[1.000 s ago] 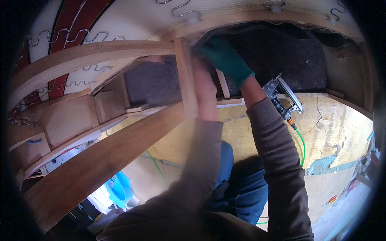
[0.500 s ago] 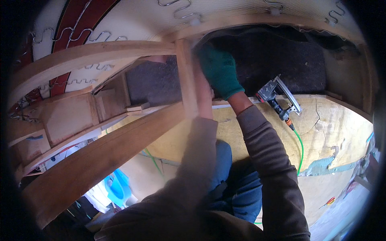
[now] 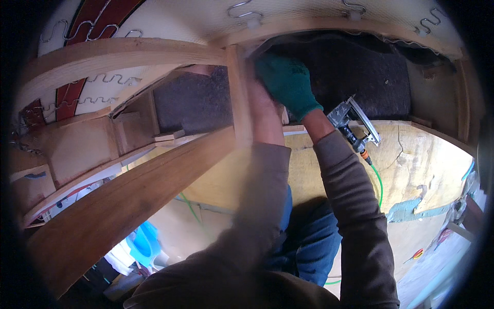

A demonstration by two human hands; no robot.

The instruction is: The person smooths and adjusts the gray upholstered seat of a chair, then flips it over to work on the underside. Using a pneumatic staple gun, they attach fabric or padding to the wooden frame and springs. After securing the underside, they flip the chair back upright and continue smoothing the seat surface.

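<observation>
A wooden furniture frame (image 3: 128, 56), with curved rails and zigzag springs (image 3: 247, 7) fastened along its upper edges, fills the top and left of the view. A broad wooden beam (image 3: 118, 206) runs diagonally from lower left toward the centre. Dark felt-like padding (image 3: 360, 77) lines the recess inside the frame, and a yellowish cracked floor (image 3: 411, 165) lies below it. A narrow upright wooden slat (image 3: 237, 98) stands between the upper rail and the diagonal beam. The left hand (image 3: 265, 113), bare, lies against the right side of this slat; motion blur hides the fingers, so whether it grips the slat or only presses on it cannot be determined. The right hand (image 3: 288, 82), in a green glove, sits just beside the left hand at the top of the slat, reaching into the dark recess; its fingers curl inward, but what they hold, if anything, cannot be determined. A pneumatic stapler (image 3: 355, 123) with a green hose (image 3: 378, 180) rests at the frame's lower edge, near the right forearm and apart from both hands.
</observation>
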